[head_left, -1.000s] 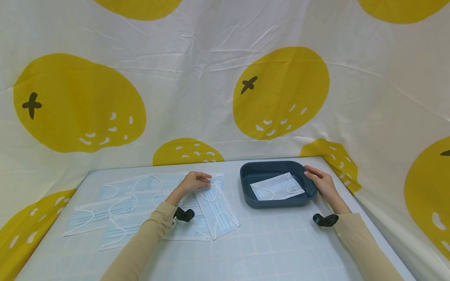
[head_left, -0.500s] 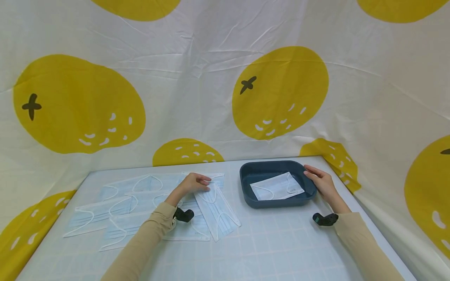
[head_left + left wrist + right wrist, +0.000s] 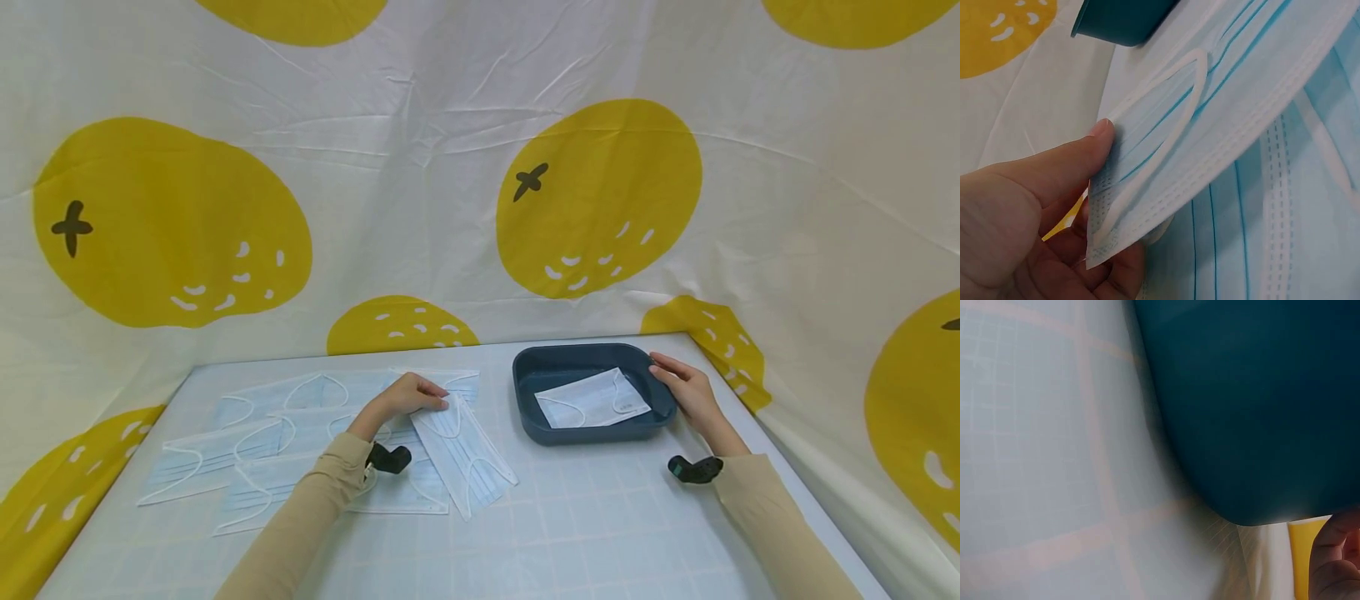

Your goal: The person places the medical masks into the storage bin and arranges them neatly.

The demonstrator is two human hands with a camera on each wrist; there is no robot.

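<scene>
My left hand (image 3: 403, 397) pinches a pale blue pleated face mask (image 3: 467, 458) by its upper short end. In the left wrist view the thumb lies on top of the mask (image 3: 1166, 140) and the fingers curl beneath it. The mask is tilted, its raised end over other masks and its far corners low near the tabletop. My right hand (image 3: 686, 392) grips the right rim of a dark blue rectangular tray (image 3: 528, 417). Inside the tray lies a face mask (image 3: 592, 400) with white ear loops. The right wrist view shows the fingers (image 3: 1329, 550) at the tray's edge.
Several more face masks (image 3: 258, 450) lie flat and overlapping on the left of the white table (image 3: 570, 517). A white curtain (image 3: 420, 217) with yellow fruit shapes hangs behind and beside it. Dark wrist cameras (image 3: 693, 469) sit at both cuffs.
The left hand has drawn slightly down and left with the mask's upper end, while the mask's lower end has shifted a little right. Right hand and tray stay put.
</scene>
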